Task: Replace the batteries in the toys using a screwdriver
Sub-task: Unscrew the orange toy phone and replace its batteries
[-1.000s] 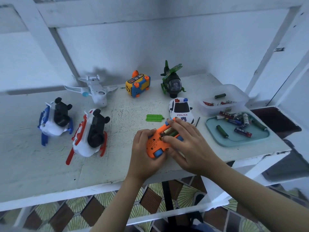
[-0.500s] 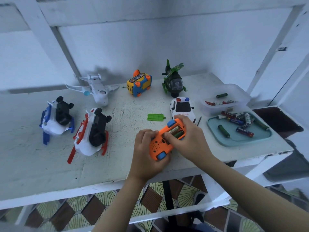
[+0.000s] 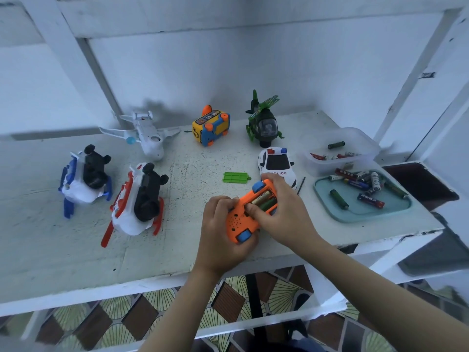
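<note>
Orange toy car (image 3: 237, 219) is belly-up at the near edge of the bench (image 3: 152, 255), and both hands are on it: the left hand (image 3: 223, 235) grips its near end, fingers (image 3: 220, 203) curled over the side, while the right hand (image 3: 284, 214) wraps round the far end and pinches down at the open battery bay. Two batteries (image 3: 262, 199) show in that bay, one gold, one green, side by side. One green battery cover (image 3: 236, 177) lies flat just beyond the car, apart from it. One thin screwdriver (image 3: 301, 185) lies between the police car (image 3: 276, 165) and the teal tray (image 3: 368, 217). Count the toys: eight in all. Along the back, one white plane (image 3: 147, 135), one yellow-and-blue toy (image 3: 210, 128) and one green helicopter (image 3: 264, 123). On the left, two white toys on their sides, the blue-trimmed one (image 3: 83, 179) and the red-trimmed one (image 3: 138, 199). On the tray, one green battery (image 3: 338, 198) and one dark-labelled battery (image 3: 370, 200) lie apart; the heap at its far edge is too jumbled to count. One clear tub (image 3: 365, 158) behind holds one green cell (image 3: 336, 144) plus a blurred few.
</note>
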The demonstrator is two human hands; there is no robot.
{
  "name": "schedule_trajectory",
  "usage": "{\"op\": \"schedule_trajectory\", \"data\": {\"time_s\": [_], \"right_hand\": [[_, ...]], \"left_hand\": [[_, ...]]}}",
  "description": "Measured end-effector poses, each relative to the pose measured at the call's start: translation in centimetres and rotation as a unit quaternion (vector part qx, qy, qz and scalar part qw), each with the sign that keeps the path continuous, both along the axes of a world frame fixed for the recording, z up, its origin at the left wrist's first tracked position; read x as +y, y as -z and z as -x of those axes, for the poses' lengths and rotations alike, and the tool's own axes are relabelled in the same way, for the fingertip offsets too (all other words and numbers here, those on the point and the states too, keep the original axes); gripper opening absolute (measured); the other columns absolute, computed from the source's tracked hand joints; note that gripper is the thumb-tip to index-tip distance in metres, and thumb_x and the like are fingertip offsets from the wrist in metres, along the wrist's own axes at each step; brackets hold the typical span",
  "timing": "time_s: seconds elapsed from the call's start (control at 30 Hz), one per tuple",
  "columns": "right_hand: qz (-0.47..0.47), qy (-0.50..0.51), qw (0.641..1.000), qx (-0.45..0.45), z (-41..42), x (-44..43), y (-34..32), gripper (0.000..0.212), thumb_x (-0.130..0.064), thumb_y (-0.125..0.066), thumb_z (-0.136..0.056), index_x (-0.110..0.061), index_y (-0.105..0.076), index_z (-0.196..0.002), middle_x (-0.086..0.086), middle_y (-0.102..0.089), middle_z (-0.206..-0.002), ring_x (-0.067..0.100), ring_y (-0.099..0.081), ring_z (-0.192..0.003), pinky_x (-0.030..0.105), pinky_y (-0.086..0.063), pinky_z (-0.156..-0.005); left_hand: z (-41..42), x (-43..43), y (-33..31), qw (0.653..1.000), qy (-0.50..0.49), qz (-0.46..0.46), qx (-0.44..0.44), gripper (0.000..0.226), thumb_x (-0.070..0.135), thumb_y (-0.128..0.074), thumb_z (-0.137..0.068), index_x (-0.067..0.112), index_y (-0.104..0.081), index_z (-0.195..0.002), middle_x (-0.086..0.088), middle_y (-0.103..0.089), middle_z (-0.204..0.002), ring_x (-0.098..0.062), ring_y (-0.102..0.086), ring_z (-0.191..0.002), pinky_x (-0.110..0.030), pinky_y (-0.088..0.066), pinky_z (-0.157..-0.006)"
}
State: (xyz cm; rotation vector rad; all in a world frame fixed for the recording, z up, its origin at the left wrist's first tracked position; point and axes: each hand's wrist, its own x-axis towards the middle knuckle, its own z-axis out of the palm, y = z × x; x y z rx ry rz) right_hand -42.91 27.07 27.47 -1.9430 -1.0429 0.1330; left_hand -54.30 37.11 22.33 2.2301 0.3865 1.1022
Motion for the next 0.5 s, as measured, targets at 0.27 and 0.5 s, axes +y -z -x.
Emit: {"op": "schedule_trajectory", "data": {"time_s": [0.27, 0.5], "right_hand": [[0.012, -0.02, 0.999, 0.024, -0.5, -0.3, -0.2, 0.048, -0.032, -0.068, -0.085, -0.03, -0.045, -0.128, -0.014, -0.053, -0.1, 0.002, -0.054, -0.088, 0.005, -0.04, -0.073], [-0.053, 0.022, 0.986, 0.158, -0.1, -1.2, 1.6, 0.049, -0.044, -0.061, -0.087, -0.032, -0.044, -0.131, -0.003, -0.057, -0.116, 0.015, -0.056, -0.109, 0.038, -0.049, -0.095]], "left_hand": [[0.2, -0.3, -0.5, 1.0, 0.013, 0.026, 0.008, 0.052, 0.035, -0.071, -0.068, 0.021, -0.045, -0.111, 0.006, -0.05, -0.101, -0.008, -0.054, -0.088, -0.016, -0.048, -0.073], [1.5, -0.4, -1.0, 0.996, -0.008, 0.089, -0.01, 0.052, 0.038, -0.073, -0.067, 0.02, -0.046, -0.108, 0.013, -0.054, -0.093, -0.001, -0.059, -0.08, -0.008, -0.047, -0.061]]}}
